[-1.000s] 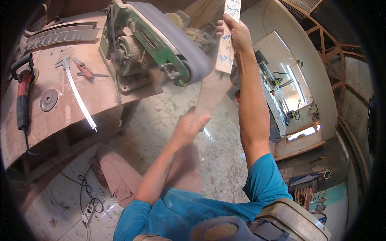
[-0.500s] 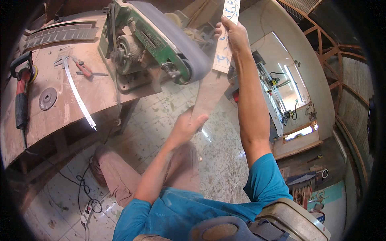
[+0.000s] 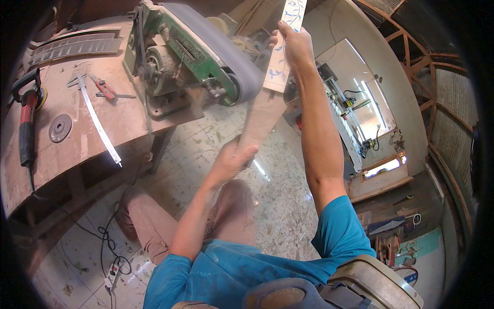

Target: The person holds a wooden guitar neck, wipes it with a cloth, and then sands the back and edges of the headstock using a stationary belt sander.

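I hold what looks like a guitar neck [image 3: 260, 118], a long piece of wood tilted up and away from me. Its pale fingerboard [image 3: 278, 67] carries a blue vine-like pattern. Wrapped around the far part, my right hand [image 3: 298, 44] grips it over the fingerboard. My left hand [image 3: 234, 160] is closed on the near, wider end, thumb on top. Just left of the neck stands a green belt sander [image 3: 190, 54], whose grey belt [image 3: 246, 82] curves round the end roller. I cannot tell whether the wood touches the belt.
On the dusty workbench [image 3: 38, 175] at left lie a red-and-black power tool [image 3: 28, 121], a grey disc [image 3: 60, 128], a caliper [image 3: 77, 81], a metal ruler [image 3: 98, 123] and red-handled pliers [image 3: 105, 88]. A power strip [image 3: 110, 275] with cords lies on the tiled floor.
Both hands and the neck have shifted slightly left, bringing the wood nearer the sander's roller end. The grip of each hand stays the same.
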Demonstrator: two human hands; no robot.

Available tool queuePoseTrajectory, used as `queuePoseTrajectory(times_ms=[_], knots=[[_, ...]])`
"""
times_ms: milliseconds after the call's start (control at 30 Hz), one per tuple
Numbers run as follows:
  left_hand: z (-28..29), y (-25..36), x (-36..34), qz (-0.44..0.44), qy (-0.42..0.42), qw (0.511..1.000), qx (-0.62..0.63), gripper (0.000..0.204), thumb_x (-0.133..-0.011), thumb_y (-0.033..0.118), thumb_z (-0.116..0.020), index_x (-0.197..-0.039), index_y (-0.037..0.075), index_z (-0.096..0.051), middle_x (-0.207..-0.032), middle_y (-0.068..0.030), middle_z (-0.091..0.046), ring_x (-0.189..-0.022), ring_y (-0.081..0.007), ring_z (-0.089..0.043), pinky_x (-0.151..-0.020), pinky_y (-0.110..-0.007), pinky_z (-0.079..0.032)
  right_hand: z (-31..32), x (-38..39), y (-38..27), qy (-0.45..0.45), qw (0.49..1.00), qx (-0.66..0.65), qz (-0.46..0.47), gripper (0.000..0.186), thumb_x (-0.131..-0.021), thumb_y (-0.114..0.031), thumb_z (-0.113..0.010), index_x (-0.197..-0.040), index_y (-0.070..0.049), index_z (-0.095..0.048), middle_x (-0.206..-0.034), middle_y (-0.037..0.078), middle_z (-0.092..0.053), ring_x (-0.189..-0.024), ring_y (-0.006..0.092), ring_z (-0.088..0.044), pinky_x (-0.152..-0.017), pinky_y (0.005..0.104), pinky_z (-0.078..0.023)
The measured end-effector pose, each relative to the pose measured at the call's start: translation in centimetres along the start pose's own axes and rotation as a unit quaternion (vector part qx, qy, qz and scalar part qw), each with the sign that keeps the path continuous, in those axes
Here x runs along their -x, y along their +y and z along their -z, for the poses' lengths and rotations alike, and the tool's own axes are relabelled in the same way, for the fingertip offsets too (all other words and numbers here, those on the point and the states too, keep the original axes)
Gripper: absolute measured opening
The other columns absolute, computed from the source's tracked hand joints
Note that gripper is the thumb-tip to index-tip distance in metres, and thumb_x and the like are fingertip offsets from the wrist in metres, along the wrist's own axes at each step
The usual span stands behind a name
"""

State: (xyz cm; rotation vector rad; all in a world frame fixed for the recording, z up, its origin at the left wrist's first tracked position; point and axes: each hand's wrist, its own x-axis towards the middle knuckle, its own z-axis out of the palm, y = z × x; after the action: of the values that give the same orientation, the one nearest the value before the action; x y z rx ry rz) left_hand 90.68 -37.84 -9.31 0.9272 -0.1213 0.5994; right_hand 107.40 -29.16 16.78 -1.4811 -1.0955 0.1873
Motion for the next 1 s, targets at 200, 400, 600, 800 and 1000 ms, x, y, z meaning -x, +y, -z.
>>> queuePoseTrajectory(times_ms=[200,400,600,800,1000], knots=[[0.2,0.1,0.2,0.006,-0.008,1.0,0.017,0.038,-0.1,0.041,-0.066,-0.104,0.006,-0.054,-0.072,0.0003,-0.054,-0.055,-0.0059,-0.044,-0.048,-0.022,-0.033,-0.1,0.0,0.4,0.007,1.0,0.013,0.013,0.027,-0.099,-0.014,-0.061,-0.107,0.008,-0.048,-0.081,0.015,-0.061,-0.059,0.0199,-0.064,-0.049,0.0351,-0.058],[0.6,0.1,0.2,0.015,-0.026,0.999,0.019,0.04,-0.1,0.044,-0.066,-0.102,0.006,-0.053,-0.071,0.0002,-0.054,-0.054,-0.0051,-0.043,-0.046,-0.022,-0.03,-0.3,0.6,0.0,0.03,0.998,0.054,0.018,0.027,-0.098,-0.012,-0.061,-0.109,0.008,-0.047,-0.083,0.016,-0.061,-0.06,0.0204,-0.065,-0.049,0.0353,-0.059],[1.0,0.0,0.2,0.029,-0.025,0.999,0.019,0.043,-0.098,0.047,-0.067,-0.105,0.007,-0.052,-0.069,0.0005,-0.053,-0.051,-0.004,-0.039,-0.043,-0.022,-0.027,-1.0,1.8,-0.8,0.048,0.996,0.073,0.018,0.027,-0.099,-0.011,-0.059,-0.113,0.007,-0.044,-0.083,0.016,-0.06,-0.059,0.0201,-0.065,-0.049,0.0354,-0.059],[1.7,-0.2,0.4,0.062,-0.037,0.997,0.011,0.049,-0.096,0.05,-0.068,-0.11,0.005,-0.054,-0.07,0.0017,-0.052,-0.053,-0.0044,-0.041,-0.044,-0.021,-0.029,-1.0,2.1,-0.6,0.074,0.995,0.058,0.031,0.029,-0.099,-0.011,-0.06,-0.114,0.007,-0.042,-0.084,0.017,-0.061,-0.06,0.0202,-0.065,-0.049,0.0353,-0.059],[1.7,-1.6,1.6,0.016,0.037,0.98,-0.197,0.045,-0.098,0.045,-0.067,-0.107,0.002,-0.056,-0.073,-0.0029,-0.059,-0.059,-0.0093,-0.05,-0.053,-0.027,-0.041,1.8,4.3,1.6,0.053,0.998,-0.036,0.026,0.03,-0.099,-0.022,-0.065,-0.108,0.002,-0.049,-0.083,0.012,-0.062,-0.058,0.018,-0.065,-0.048,0.0342,-0.058]])
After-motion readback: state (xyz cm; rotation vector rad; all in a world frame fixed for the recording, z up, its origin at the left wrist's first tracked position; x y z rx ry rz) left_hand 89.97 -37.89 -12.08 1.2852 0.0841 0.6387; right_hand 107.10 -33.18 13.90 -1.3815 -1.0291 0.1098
